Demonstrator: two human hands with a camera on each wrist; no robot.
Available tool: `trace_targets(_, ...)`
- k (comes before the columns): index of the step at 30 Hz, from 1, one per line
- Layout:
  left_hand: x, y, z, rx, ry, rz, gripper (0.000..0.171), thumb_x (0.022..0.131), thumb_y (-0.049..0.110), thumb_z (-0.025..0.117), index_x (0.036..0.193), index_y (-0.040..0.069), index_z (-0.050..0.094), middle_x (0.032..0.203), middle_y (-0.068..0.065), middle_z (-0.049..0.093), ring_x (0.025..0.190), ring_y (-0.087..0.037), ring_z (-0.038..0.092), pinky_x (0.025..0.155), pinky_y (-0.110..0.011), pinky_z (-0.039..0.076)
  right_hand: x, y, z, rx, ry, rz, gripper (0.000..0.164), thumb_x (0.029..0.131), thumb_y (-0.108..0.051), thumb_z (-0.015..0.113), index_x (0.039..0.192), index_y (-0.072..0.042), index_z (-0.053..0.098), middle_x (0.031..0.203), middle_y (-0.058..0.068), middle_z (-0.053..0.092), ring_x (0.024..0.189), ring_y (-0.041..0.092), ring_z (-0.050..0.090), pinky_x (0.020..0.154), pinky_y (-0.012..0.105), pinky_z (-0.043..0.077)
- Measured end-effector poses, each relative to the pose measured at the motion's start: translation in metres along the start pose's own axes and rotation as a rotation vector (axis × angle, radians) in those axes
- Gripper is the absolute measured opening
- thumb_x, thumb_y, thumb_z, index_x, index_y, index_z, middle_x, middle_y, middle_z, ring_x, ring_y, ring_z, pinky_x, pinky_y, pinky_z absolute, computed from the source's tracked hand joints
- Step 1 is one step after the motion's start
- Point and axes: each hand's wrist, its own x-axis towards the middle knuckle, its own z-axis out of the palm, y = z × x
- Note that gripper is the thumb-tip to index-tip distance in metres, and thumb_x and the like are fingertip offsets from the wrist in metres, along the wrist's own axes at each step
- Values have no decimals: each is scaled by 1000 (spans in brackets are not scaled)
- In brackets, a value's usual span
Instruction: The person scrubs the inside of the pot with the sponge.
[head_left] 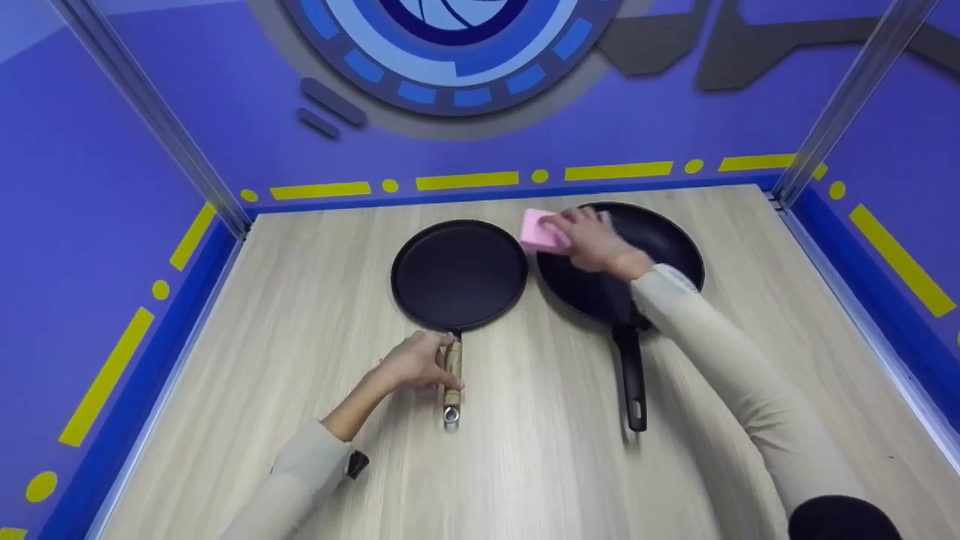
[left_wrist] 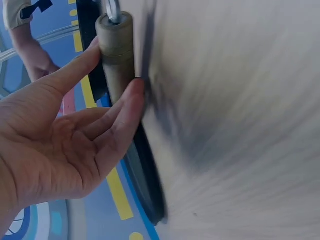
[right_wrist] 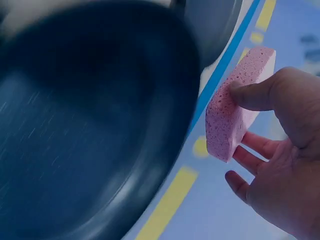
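Observation:
In the head view a flat black crepe pan (head_left: 459, 274) lies on the table, its wooden handle (head_left: 452, 375) toward the person. My left hand (head_left: 416, 360) pinches that handle; the left wrist view shows the thumb and fingertips on the wooden handle (left_wrist: 117, 55) near its metal hanging ring (left_wrist: 113, 10). A pink sponge (head_left: 541, 231) is in my right hand (head_left: 596, 240), above the left part of a deeper black frying pan (head_left: 660, 232). In the right wrist view, thumb and fingers grip the porous sponge (right_wrist: 235, 105) by its sides, beside the pan's rim (right_wrist: 192, 65).
The frying pan's black handle (head_left: 632, 382) points toward the person, under the right forearm's left side. Both pans rest on a light wood-grain table (head_left: 315, 300). Blue panels with yellow marks (head_left: 465, 181) wall in the back and both sides.

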Motion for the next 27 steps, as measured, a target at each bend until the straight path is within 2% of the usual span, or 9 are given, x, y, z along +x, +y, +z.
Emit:
trace_targets(3,6,5,-9,41,35,5,68,84,28,86,141,2,60,77,-3,72,60,-19,66,45,-18,43,-10,28,-6,4,29,48,78,82,9,63,153,-13,42,146,32,45,132,53,40,111,68,37)
trace_targets(6,12,10,-13,47,166,24,55,89,27,81,135,3,65,83,-5,75,63,-16,66,48,-19,45,-20,50,-5,1,18,85,70,87,5,63,152,-12,44,143,36,46,127,55,42,109,71,39)
trace_targets(9,18,17,-9,26,294,143,44,91,20,79,129,0,68,86,-10,77,65,-15,67,55,-22,53,-30,65,1,7,-28,107,64,89,1,65,151,-9,48,141,36,49,125,56,45,109,71,40)
trace_targets(11,23,24,-2,-37,314,253,40,92,14,77,127,-4,68,89,-14,78,69,-19,71,59,-25,59,-36,73,6,8,-64,114,61,87,0,68,145,-7,54,137,35,54,123,55,48,108,70,43)
trace_targets(13,26,34,7,-131,286,343,38,93,10,75,127,-6,66,91,-18,77,72,-25,74,61,-27,63,-40,77,11,11,-92,120,57,84,0,70,140,-5,60,132,34,59,121,53,52,107,68,46)
trace_targets(15,29,45,17,-249,227,387,40,94,8,73,130,-7,64,95,-22,76,75,-31,75,60,-29,65,-42,79,14,8,-118,121,53,82,0,72,133,-4,64,127,32,62,118,51,55,105,65,48)
trace_targets(21,36,84,46,-555,13,344,50,96,5,70,142,-3,54,104,-24,71,78,-30,76,67,-32,68,-38,76,13,-16,-152,117,44,84,-4,75,128,-5,69,127,29,65,118,49,59,104,62,52)
trace_targets(24,38,101,65,-621,-116,336,52,97,5,68,145,-3,50,108,-25,70,82,-32,76,74,-40,69,-38,73,12,-26,-161,114,41,87,-7,76,127,-3,70,128,28,66,119,48,59,106,60,51)
trace_targets(27,40,116,87,-615,-217,365,55,99,6,67,149,-2,46,113,-27,69,88,-41,75,79,-45,68,-39,72,12,-23,-169,122,40,88,-8,75,127,-2,69,130,27,66,122,47,59,109,59,49)
